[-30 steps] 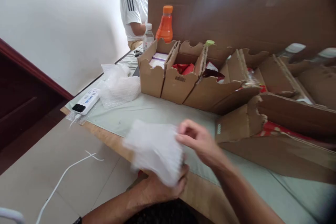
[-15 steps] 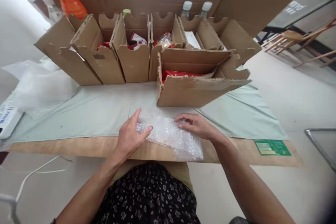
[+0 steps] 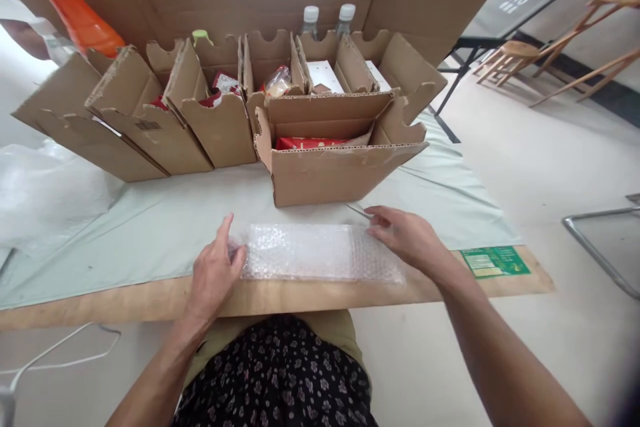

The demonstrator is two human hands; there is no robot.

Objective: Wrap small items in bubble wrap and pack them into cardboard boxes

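A clear strip of bubble wrap [image 3: 300,250] lies stretched out across the near edge of the table. At its left end is my left hand [image 3: 215,270], index finger pointing up, with the thumb and other fingers closed on the wrap's edge. My right hand [image 3: 405,233] has its fingers pinched together at the upper right corner of the strip; its fingertips are partly hidden. Just beyond the strip stands an open cardboard box [image 3: 340,177], with a red package [image 3: 305,143] inside.
Several open cardboard bins [image 3: 225,130] stand in a row behind, holding packets and white boxes. Orange [image 3: 80,17] and clear bottles [image 3: 310,20] rise behind them. More bubble wrap [image 3: 50,193] is heaped at left. A green printed sheet [image 3: 495,261] lies at the right edge.
The bubble wrap, crumpled and folded before, is now spread flat and wider. My hands have moved apart, left hand leftward and right hand rightward. The camera view has shifted to the right.
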